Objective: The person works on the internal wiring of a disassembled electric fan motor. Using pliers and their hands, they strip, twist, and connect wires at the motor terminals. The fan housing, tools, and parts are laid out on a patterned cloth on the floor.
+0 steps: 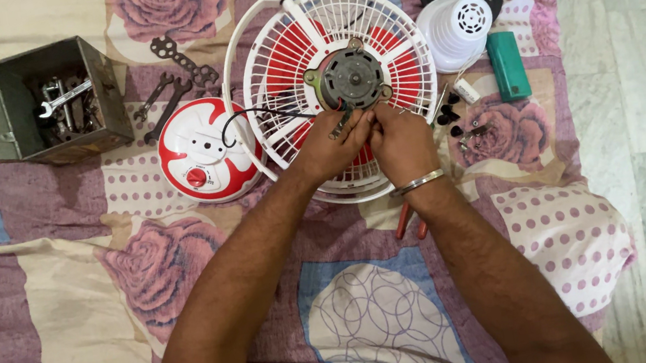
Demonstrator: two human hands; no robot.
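Head view: left hand (328, 146) and right hand (401, 142) side by side, fingers pinched shut on small wires just below grey fan motor (352, 79), centred on white-and-red fan grille (400, 71); beyond left, open metal toolbox (29, 99) of spanners.

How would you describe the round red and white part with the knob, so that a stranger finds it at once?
Start at the white fan grille in the middle of the patterned bedsheet. Directly left of it lies the fan base, a round dome. Only it is red and white with a red knob; the spanners above are dark metal.
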